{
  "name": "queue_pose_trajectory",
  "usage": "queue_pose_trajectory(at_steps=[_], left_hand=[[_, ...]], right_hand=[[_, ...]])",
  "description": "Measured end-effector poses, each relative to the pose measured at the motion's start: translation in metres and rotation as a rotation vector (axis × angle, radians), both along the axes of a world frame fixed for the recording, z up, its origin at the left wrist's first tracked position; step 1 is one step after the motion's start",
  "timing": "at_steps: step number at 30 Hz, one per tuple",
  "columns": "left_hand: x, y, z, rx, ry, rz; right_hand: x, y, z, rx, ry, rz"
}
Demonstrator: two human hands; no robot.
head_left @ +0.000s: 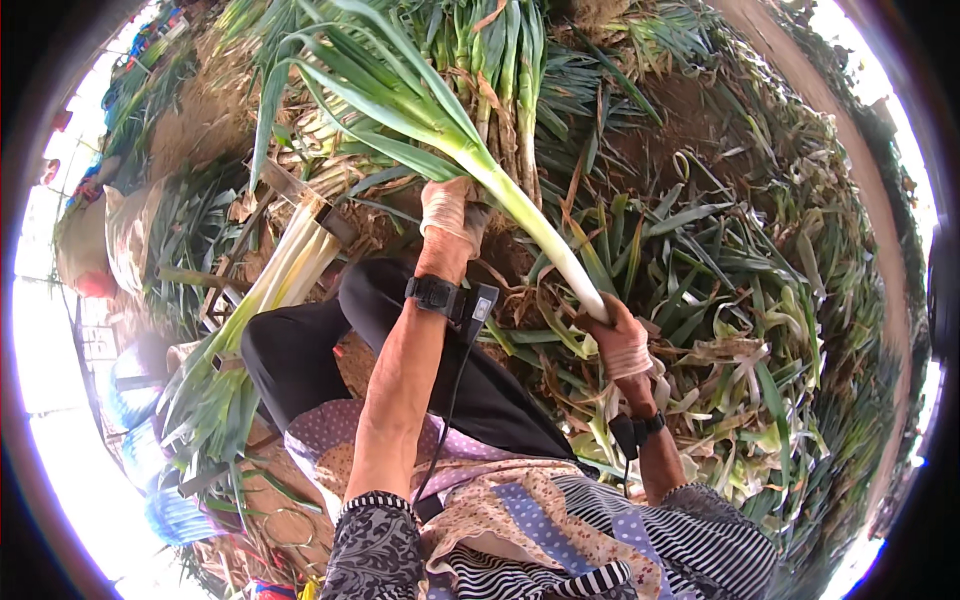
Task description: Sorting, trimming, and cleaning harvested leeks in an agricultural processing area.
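A single leek [528, 214] slants across in front of me, its green leaves fanning out at the upper left and its white end at the lower right. My left hand [457, 212], in a pale glove, is closed around the leek just below the leaves; part of its fingers is hidden behind the stalk. Around the white root end my right hand [614, 340] is wrapped, also partly covered in pale material, and it hides the roots. Each wrist carries a black strapped device with a cable.
To the left, a bundle of leeks [285, 275] lies in a metal frame [336, 222] beside my knee. Upright leeks [497, 80] stand ahead. A wide heap of stripped leaves [720, 370] covers the ground on the right. At far left is a pale sack [128, 235].
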State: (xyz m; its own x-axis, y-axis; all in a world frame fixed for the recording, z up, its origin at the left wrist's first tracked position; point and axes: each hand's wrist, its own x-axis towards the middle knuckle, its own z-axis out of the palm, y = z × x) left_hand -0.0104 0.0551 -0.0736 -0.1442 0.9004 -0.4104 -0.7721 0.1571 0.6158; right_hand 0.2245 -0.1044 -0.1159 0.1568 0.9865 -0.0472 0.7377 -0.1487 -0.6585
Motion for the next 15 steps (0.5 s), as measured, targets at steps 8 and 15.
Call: queue_pose_trajectory(at_steps=[8,15], left_hand=[[0.002,-0.012,-0.092,0.373,-0.004,-0.989],[-0.031,0.002,0.033,0.292,-0.363,0.317]], right_hand=[[-0.048,-0.015,0.057,-0.072,0.448,0.154],[-0.028,-0.019,0.038,-0.001,0.305,0.041]])
